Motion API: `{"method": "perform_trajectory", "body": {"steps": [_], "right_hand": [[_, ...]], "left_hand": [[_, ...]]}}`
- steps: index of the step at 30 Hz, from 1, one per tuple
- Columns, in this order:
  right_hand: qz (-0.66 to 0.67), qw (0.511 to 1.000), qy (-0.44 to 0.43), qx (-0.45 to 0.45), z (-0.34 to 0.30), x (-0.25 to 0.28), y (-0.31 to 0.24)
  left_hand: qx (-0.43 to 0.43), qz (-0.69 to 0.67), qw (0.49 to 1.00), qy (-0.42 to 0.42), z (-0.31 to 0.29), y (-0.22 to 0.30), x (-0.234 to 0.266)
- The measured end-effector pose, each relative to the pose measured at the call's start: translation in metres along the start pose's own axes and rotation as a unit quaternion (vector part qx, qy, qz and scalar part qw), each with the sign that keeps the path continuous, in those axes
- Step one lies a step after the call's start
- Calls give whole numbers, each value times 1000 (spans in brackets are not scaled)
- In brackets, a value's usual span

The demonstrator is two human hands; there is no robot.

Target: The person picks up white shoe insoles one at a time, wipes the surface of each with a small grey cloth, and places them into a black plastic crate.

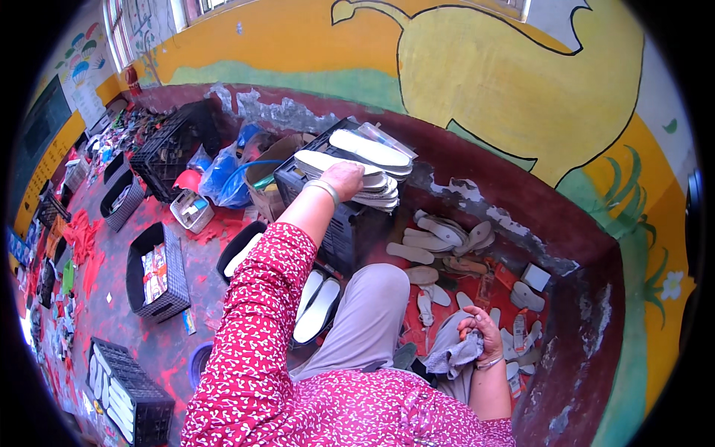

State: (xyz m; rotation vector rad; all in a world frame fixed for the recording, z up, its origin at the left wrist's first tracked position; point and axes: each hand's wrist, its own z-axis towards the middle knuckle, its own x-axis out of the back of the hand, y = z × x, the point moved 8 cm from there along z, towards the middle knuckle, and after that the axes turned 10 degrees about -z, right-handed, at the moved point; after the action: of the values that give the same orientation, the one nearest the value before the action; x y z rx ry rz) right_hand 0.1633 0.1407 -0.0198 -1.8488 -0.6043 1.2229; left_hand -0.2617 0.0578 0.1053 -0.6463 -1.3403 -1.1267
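My left hand reaches forward to a stack of white shoe insoles on top of a black plastic crate. Its fingers are closed at the edge of the upper insole, their tips partly hidden. Beside that stack lies a second pile of insoles. On the right, near my knee, my right hand is closed round a crumpled grey cloth. Between my left arm and knee, a pair of pale insoles or shoes rests in a dark container.
Loose soles and insoles cover the red-stained floor by the wall. To the left stand a woven basket with packets, a crate of white pieces, a small white basket and blue plastic bags.
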Motion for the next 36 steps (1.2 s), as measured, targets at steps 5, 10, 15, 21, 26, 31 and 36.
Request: {"method": "perform_trajectory", "body": {"steps": [5, 10, 15, 21, 26, 31, 36], "right_hand": [[-2, 1000, -8, 1, 1, 1, -1], [15, 1000, -23, 1, 0, -4, -3], [4, 1000, -24, -1, 3, 3, 0], [-17, 999, -4, 27, -2, 5, -7], [-42, 994, 52, 90, -6, -25, -46], [-312, 948, -35, 51, -4, -69, -52], [-274, 958, -89, 11, -10, -92, -24]], "left_hand": [[29, 3, 997, 72, -2, -10, -3], [-79, 53, 967, 236, -18, 4, 21], [-150, -5, 889, 433, -44, 18, 94], [-98, -580, 688, 425, -80, 54, 148], [18, -913, 392, 114, -103, 121, 42], [149, -924, 353, -2, -138, 176, -53], [131, -918, 374, -26, -138, 200, -66]]}}
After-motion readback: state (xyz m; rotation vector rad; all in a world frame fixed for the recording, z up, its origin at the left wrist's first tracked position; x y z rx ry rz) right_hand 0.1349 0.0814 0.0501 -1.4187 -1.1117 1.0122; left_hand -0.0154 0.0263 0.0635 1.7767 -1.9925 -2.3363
